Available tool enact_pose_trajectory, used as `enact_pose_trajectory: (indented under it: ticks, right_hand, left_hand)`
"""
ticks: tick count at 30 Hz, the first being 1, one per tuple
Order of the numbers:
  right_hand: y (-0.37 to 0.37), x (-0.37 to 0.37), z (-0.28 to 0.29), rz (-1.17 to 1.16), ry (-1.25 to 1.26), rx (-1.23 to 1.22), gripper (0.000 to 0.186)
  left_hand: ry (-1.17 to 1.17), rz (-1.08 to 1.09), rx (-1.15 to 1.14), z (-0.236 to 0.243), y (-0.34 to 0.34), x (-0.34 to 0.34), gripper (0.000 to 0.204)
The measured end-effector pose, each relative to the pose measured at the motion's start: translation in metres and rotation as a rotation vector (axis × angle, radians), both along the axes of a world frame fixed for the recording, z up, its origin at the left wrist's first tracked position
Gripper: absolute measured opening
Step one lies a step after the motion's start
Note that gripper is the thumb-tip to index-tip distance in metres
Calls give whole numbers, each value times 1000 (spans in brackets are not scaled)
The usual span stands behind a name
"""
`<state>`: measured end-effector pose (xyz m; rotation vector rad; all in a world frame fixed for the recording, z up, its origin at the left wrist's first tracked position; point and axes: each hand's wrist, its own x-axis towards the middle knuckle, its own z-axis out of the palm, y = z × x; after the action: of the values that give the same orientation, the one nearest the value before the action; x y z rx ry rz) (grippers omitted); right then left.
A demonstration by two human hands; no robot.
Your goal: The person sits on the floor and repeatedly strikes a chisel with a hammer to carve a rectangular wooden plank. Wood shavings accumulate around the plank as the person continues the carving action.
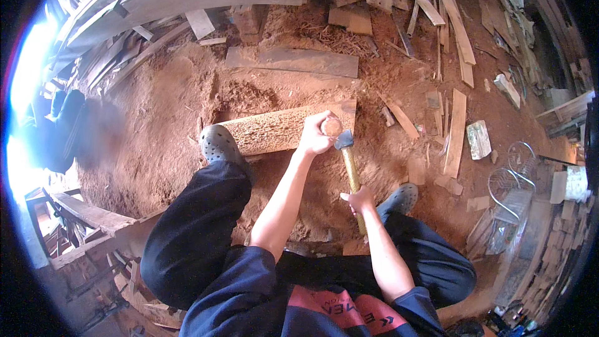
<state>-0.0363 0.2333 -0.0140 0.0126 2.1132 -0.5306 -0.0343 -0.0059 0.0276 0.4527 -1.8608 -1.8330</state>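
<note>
1. Round wooden piece (332, 126): over right part of pitted board (268, 131); left hand (316, 135), fingers curled around it, exposed should a blow glance.
2. Hammer (350, 167): right hand (361, 200), fingers wrapped round handle; loose grip could twist it.

Dark lettering (357, 309) and a double-chevron mark (388, 321) stand on the red print (304, 309) across the front of the navy shirt (240, 284), partly lost in its folds

Woodworking shop, scattered boards (457, 131), brown floor (159, 109)
</note>
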Motion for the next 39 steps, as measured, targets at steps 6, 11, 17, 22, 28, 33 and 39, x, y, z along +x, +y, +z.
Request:
enact_pose_trajectory:
  ticks: [6, 11, 17, 22, 28, 33, 39]
  right_hand:
    - [3, 1, -5, -98, 18, -28, 34]
    - [14, 1, 5, -238, 149, -164, 24]
    - [-16, 6, 148, -428, 128, -431, 16]
    - [-30, 6, 200, -188, 617, -639, 17]
    - [-49, 3, 154, 202, 538, 2, 29]
    - [-53, 14, 193, 78, 560, -260, 15]
    - [-39, 11, 143, 79, 485, 11, 29]
  left_hand:
    - [-5, -5, 29, -25, 6, -4, 20]
    - [-27, 15, 47, -23, 7, -12, 22]
    - [-100, 83, 65, -27, -4, -5, 22]
    - [-47, 85, -4, -27, -1, -11, 22]
    - [160, 33, 5, -47, 6, -15, 28]
    - [65, 77, 0, -42, 6, -14, 26]
    - [67, 69, -7, -36, 5, -16, 21]
